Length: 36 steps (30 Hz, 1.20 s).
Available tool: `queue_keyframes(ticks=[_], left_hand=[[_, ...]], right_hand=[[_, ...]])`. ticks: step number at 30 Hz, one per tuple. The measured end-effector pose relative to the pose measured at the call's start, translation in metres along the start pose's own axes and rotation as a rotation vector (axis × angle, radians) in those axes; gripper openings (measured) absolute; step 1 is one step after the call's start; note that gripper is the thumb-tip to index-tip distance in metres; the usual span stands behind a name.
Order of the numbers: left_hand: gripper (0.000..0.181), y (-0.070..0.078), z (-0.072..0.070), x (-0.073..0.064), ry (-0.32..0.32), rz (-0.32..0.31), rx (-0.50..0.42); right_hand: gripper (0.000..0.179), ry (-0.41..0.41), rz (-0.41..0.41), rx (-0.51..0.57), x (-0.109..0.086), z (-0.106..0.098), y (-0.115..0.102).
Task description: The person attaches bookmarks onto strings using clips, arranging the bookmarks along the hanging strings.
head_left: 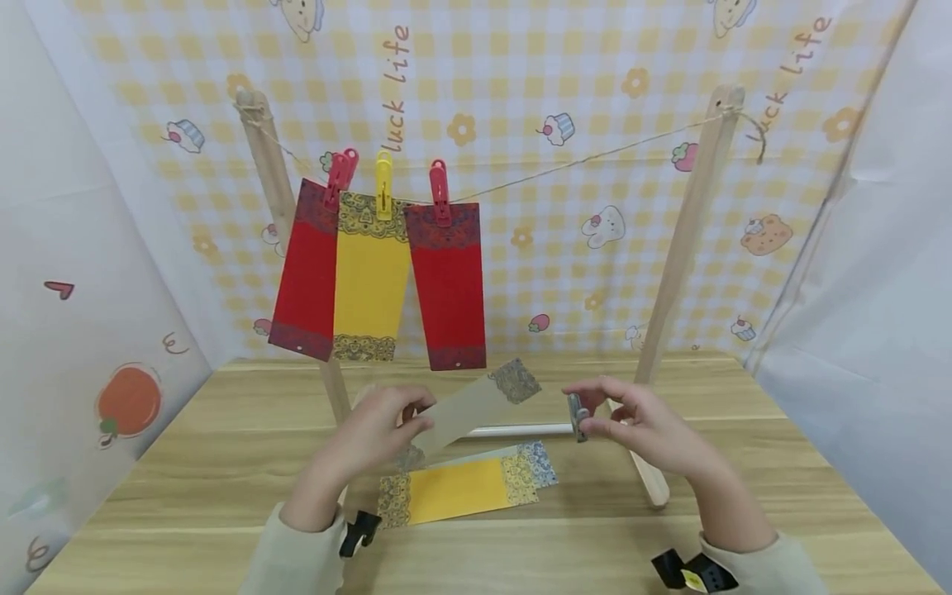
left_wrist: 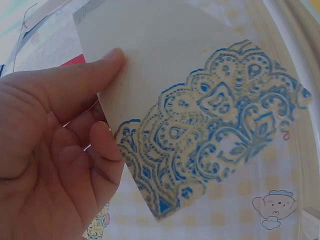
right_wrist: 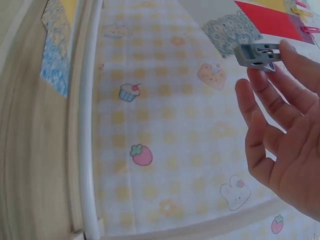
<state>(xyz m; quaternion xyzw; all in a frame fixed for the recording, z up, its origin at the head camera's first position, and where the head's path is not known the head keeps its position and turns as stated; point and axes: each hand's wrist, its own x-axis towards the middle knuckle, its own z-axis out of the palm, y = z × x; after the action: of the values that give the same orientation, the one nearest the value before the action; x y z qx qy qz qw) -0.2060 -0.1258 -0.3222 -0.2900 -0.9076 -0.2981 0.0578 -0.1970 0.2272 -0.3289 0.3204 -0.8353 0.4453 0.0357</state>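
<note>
My left hand (head_left: 387, 421) pinches a pale card (head_left: 464, 409) along its edge between thumb and fingers. In the left wrist view the card (left_wrist: 150, 65) shows a blue and gold lace pattern at one end. My right hand (head_left: 643, 421) pinches a grey clothespin (head_left: 577, 417) at its handles; in the right wrist view the clothespin (right_wrist: 255, 55) points away from the fingertips. On the twine hang a red card (head_left: 307, 273), a yellow card (head_left: 372, 281) and another red card (head_left: 449, 289), held by a red clothespin (head_left: 336, 183), a yellow one and a red one.
Twine (head_left: 587, 159) runs between a left wooden post (head_left: 268, 165) and a right wooden post (head_left: 680, 240). A yellow patterned card (head_left: 461, 493) lies on the wooden table (head_left: 580, 545), over a pale card with blue ends (head_left: 541, 464). A white rod (head_left: 521, 430) spans behind them.
</note>
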Motion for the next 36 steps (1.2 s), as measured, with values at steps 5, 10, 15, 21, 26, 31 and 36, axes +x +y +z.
queue_keyframes(ticks=[5, 10, 15, 21, 26, 31, 36], left_hand=[[0.007, 0.004, -0.002, 0.004, 0.061, 0.004, -0.007], [0.007, 0.007, -0.004, 0.008, 0.1, 0.023, -0.051], [0.007, 0.011, -0.006, 0.012, 0.157, 0.038, -0.096], [0.01, 0.018, -0.008, 0.014, 0.2, 0.008, -0.166], [0.013, 0.023, -0.009, 0.016, 0.244, 0.01, -0.213], [0.015, 0.027, -0.012, 0.021, 0.309, 0.012, -0.226], [0.014, 0.028, -0.012, 0.028, 0.384, -0.011, -0.273]], right_hand=[[0.034, 0.122, -0.034, 0.008, 0.01, 0.003, -0.009], [0.033, 0.234, -0.107, 0.041, 0.02, 0.002, -0.016], [0.031, 0.312, -0.169, 0.088, 0.031, -0.001, -0.022], [0.032, 0.378, -0.203, 0.119, 0.046, -0.008, -0.037], [0.035, 0.435, -0.229, 0.161, 0.058, -0.013, -0.052], [0.035, 0.489, -0.237, 0.196, 0.069, -0.017, -0.071], [0.036, 0.49, -0.215, 0.23, 0.085, -0.022, -0.087]])
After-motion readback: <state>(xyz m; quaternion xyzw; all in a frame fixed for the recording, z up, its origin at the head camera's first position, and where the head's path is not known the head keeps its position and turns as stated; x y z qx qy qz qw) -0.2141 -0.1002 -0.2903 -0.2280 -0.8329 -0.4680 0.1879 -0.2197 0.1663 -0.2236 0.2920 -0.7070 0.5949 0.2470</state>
